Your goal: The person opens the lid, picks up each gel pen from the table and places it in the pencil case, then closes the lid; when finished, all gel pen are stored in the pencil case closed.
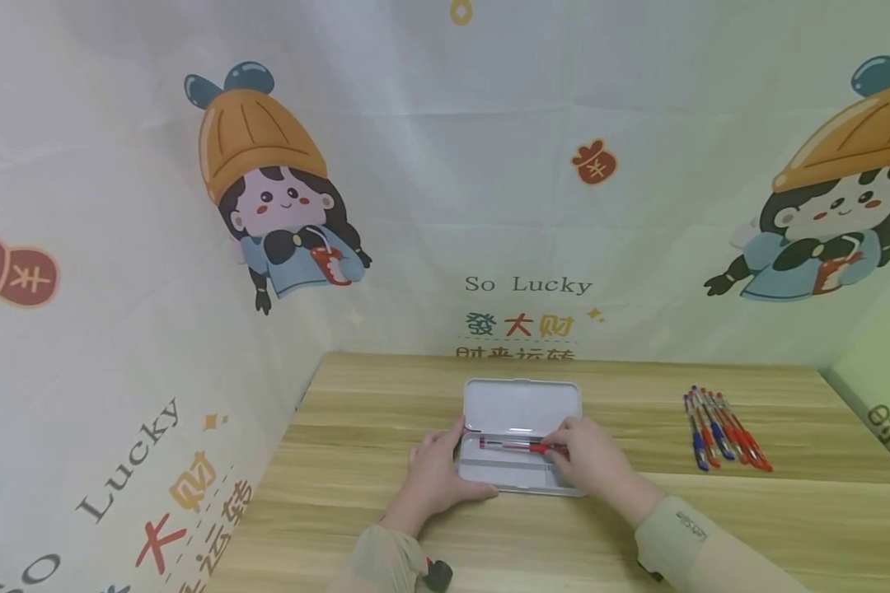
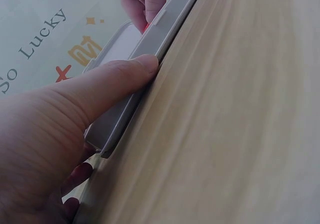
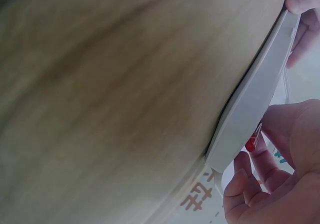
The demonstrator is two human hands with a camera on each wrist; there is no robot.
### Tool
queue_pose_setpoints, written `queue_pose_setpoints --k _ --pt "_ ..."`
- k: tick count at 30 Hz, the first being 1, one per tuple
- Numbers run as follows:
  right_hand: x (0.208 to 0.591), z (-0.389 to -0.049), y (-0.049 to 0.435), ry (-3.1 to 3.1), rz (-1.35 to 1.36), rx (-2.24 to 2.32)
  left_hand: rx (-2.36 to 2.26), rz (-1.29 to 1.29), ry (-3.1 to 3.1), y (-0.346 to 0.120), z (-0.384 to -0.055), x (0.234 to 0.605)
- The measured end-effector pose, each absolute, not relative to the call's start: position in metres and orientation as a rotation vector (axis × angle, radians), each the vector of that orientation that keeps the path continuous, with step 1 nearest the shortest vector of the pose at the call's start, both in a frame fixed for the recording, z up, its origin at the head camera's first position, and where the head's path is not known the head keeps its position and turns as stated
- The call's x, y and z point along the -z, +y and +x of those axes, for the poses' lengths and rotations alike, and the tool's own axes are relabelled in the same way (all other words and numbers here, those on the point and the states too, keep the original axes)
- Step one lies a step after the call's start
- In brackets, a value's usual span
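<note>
A light grey pencil case [image 1: 500,476] lies on the table with its lid [image 1: 522,405] raised at the back. My left hand [image 1: 436,473] grips the case's left end. In the left wrist view its thumb [image 2: 120,74] lies along the front wall. A red pen [image 1: 515,446] with a clear barrel lies lengthwise in the rear compartment, its tip end to the left. At the case's right end, my right hand [image 1: 593,457] pinches the pen's red grip end between thumb and fingers. The right wrist view shows the pen's red end [image 3: 251,143] at those fingers.
Several red and blue pens [image 1: 723,432] lie bunched on the wooden table [image 1: 638,535] to the right of the case. A printed cloth backdrop [image 1: 430,206] rises behind the table and at both sides.
</note>
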State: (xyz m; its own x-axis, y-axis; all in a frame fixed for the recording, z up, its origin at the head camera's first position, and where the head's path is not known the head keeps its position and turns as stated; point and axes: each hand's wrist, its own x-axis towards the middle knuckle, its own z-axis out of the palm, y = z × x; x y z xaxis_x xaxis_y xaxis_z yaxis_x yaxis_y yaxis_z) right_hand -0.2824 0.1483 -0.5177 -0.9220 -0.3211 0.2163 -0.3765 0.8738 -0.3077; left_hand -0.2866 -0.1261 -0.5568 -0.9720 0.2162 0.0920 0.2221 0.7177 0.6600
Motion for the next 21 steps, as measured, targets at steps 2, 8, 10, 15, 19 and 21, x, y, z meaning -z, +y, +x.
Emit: queue_pose_setpoints --k 2,8,10,15,19,21 --pt "0.5184 -0.283 0.1485 -2.9 0.536 -0.521 1.115 -0.369 -2.903 -0.1261 -0.2872 0.5575" --pt "0.5184 -0.2839 0.1477 -2.941 0.517 -0.525 1.143 -0.361 -2.901 -0.1273 -0.2886 0.5585" --pt "0.5179 -0.2842 0.1471 -2.954 0.502 -0.522 1.147 -0.357 -2.905 -0.1275 -0.2886 0.5583" --pt "0.5161 -0.2846 0.1452 -2.969 0.479 -0.515 1.137 -0.359 -2.91 -0.127 -0.2875 0.5572" --pt "0.5151 -0.2842 0.1446 -2.978 0.459 -0.518 1.143 -0.355 -2.911 -0.1265 -0.2868 0.5563" --pt "0.5146 -0.2837 0.1448 -2.981 0.452 -0.522 1.137 -0.358 -2.908 -0.1264 -0.2867 0.5563"
